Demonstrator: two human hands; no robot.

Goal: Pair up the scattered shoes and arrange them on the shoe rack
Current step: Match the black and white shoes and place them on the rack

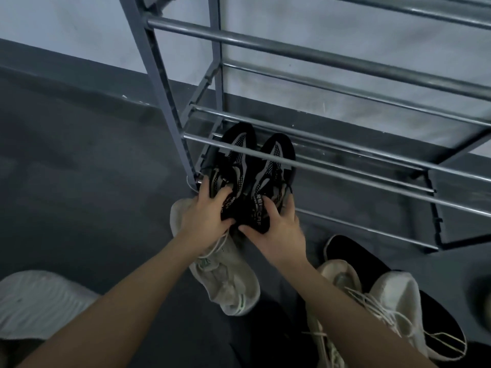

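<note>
Two black sneakers with grey trim lie side by side, toes pointing into the lowest level of the grey metal shoe rack (pixel 305 53). My left hand (pixel 206 212) grips the heel of the left black sneaker (pixel 233 152). My right hand (pixel 279 227) grips the heel of the right black sneaker (pixel 276 160). Both toes sit under the rack's lower bars. A cream sneaker (pixel 228 274) lies on the floor just below my left hand, partly under my wrist. A second cream sneaker (pixel 372 304) lies on the floor at the right, under my right forearm.
A black shoe or sole (pixel 372 258) shows beneath the right cream sneaker. A white ribbed shoe (pixel 39 301) sits at the lower left edge. The rack stands against a pale wall (pixel 66 25) on a dark grey floor (pixel 79 168). Its upper bars cross overhead.
</note>
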